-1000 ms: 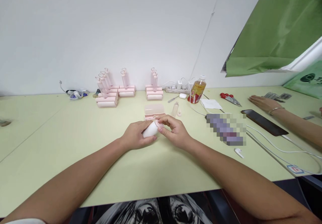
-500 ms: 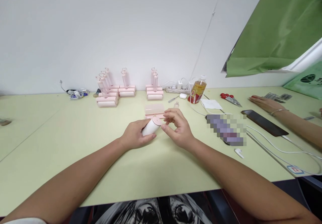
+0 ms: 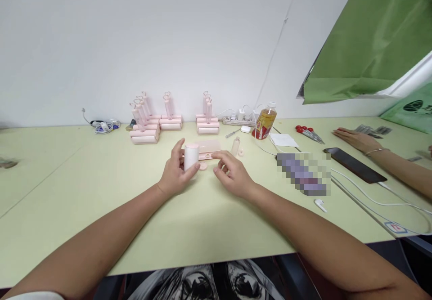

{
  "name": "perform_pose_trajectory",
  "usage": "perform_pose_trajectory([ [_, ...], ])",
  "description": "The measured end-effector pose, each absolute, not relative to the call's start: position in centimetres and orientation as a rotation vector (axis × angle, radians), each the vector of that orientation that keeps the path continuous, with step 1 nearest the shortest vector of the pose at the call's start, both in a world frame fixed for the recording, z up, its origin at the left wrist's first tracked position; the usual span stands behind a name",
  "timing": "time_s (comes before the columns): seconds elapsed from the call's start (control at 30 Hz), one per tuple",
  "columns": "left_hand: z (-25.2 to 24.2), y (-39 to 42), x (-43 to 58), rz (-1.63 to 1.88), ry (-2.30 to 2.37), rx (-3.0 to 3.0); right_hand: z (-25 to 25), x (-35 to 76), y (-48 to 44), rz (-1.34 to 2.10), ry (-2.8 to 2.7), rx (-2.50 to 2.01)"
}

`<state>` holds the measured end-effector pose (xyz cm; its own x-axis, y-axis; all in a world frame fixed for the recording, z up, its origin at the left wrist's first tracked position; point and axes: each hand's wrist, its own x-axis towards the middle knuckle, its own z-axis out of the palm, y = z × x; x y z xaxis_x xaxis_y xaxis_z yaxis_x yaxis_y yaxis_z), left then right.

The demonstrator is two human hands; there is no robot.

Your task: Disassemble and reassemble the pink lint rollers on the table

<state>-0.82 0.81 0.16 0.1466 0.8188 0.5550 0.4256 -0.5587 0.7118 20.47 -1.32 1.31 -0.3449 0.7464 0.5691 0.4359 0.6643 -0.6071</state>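
My left hand (image 3: 175, 169) is wrapped round a white lint roller refill (image 3: 191, 158), held nearly upright with its pinkish end on top. A small pink disc (image 3: 203, 167) lies on the table just right of that roll. Behind it is a pink roller cover (image 3: 209, 145) with a pink strip and a small gold ring (image 3: 208, 155) in front. My right hand (image 3: 233, 174) has its index finger stretched to the strip near the ring; the other fingers are bent with nothing visible in them. Beyond that hand stands a clear pinkish tube (image 3: 235, 145) beside a small pink ring-shaped part (image 3: 240, 153).
Several pink lint rollers (image 3: 144, 137) stand along the wall. A drink bottle (image 3: 265, 122), power strip (image 3: 232, 120), screwdriver (image 3: 232, 133), blurred-out phone (image 3: 302, 174), earbud (image 3: 320, 205) and cables lie rightward. Another person's hand (image 3: 357, 139) rests near red-handled tools (image 3: 308, 132) and a dark phone (image 3: 354, 164).
My left hand has shifted left and turned the roll from tilted to nearly upright. My right hand has moved down from the roll's end, its index finger now at the pink strip.
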Motion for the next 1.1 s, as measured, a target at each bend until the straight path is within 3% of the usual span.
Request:
perform_pose_trajectory([
  [0.27, 0.1, 2.0, -0.9, 1.511, 1.165, 1.606, 0.0, 19.7, -0.1, 0.399, -2.478, -1.116],
  [0.53, 0.7, 2.7, -0.7, 1.511, 1.165, 1.199, 0.7, 19.9, -0.6, 0.403, -2.436, -1.292],
  [1.1, 0.6, 3.0, -1.2, 1.447, 1.238, 1.104, 1.9, 21.5, -0.9, 0.400, -2.349, -1.354],
])
